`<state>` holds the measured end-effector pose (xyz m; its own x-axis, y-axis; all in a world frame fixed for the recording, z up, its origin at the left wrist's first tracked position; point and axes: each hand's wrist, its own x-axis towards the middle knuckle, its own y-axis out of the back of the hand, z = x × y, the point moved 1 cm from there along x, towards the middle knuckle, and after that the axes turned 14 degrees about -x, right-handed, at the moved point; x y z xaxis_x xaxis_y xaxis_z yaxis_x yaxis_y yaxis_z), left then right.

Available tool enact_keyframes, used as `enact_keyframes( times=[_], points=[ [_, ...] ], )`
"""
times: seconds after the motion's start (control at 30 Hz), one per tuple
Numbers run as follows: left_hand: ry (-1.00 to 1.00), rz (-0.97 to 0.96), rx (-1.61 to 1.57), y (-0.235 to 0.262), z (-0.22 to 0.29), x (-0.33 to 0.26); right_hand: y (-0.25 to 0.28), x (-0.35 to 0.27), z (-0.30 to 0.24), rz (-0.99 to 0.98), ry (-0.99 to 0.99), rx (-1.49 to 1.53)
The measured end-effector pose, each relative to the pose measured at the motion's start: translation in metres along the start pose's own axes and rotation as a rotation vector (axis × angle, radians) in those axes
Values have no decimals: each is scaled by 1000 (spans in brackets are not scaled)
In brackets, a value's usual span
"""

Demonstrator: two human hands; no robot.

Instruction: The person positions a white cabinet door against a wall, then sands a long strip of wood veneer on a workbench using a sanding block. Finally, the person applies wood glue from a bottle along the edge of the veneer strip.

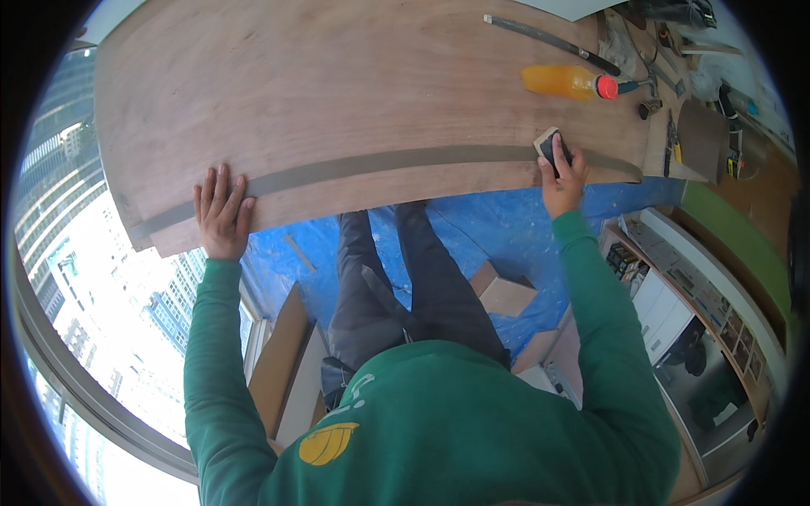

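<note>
An orange bottle (567, 82) lies near a hammer (634, 85).

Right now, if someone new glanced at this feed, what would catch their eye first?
The big plywood sheet fills the upper picture, with a grey strip running along its near edge. The left hand lies flat on that strip, while the right hand presses a small block against it at the far right. An orange bottle with a red cap lies on the sheet above that hand, and blue sheeting covers the floor below.
</note>
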<state>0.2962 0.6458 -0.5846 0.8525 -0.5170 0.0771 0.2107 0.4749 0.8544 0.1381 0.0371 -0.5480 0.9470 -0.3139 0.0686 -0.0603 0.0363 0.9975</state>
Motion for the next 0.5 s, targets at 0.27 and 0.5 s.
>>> enact_keyframes(
  times=[0.27, 0.5],
  points=[
    [-27, -12, -6, 0, -3, 7, -14, -8, -338, -71, 452, 321],
    [-23, -9, 41, 3, -5, -10, -24, -11, -84, -17, 97, 31]
  ],
)
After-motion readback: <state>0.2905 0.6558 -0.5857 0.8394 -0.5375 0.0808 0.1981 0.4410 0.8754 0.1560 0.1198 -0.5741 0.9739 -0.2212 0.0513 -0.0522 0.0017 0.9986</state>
